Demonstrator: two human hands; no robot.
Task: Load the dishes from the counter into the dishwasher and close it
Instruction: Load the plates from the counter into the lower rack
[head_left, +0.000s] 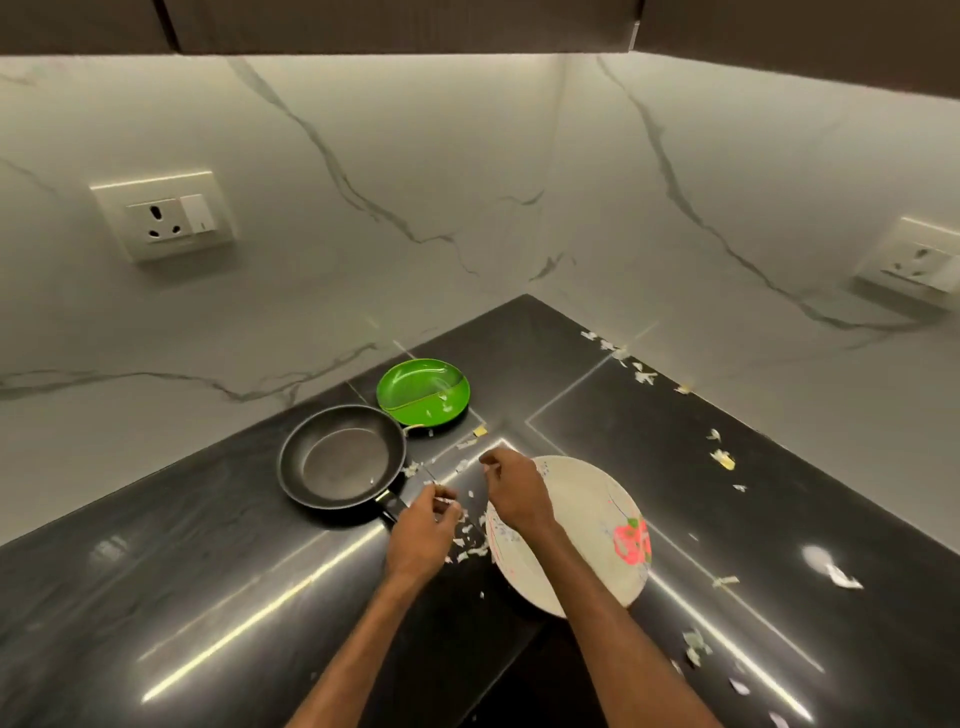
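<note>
Left grip (423, 535) pinches paper scrap (445, 500); right grip (517, 496) curled over plate (582, 514), contents unclear.

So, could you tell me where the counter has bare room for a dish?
Bare: the counter left of and nearer than the frying pan, and the back corner right of the green divided plate. Crowded: scraps, left hand and right hand between pan handle and white plate.
</note>
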